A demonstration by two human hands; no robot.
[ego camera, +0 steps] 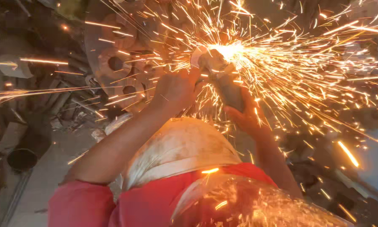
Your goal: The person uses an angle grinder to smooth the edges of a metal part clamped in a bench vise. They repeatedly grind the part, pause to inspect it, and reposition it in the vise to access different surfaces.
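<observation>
While both our hands, left (pixel 177 89) and right (pixel 245 115), clamp the angle grinder (pixel 222 77) at twelve o'clock, sparks (pixel 306 71) could burn bare forearms; a snagged disc might kick back.

My left hand (pixel 176 88) is clenched at the side of the grey, barrel-bodied angle grinder (pixel 222 77), forearm bare and stretched forward. My right hand (pixel 245 115) wraps the grinder's rear body from below, wrist bent, forearm bare.
</observation>
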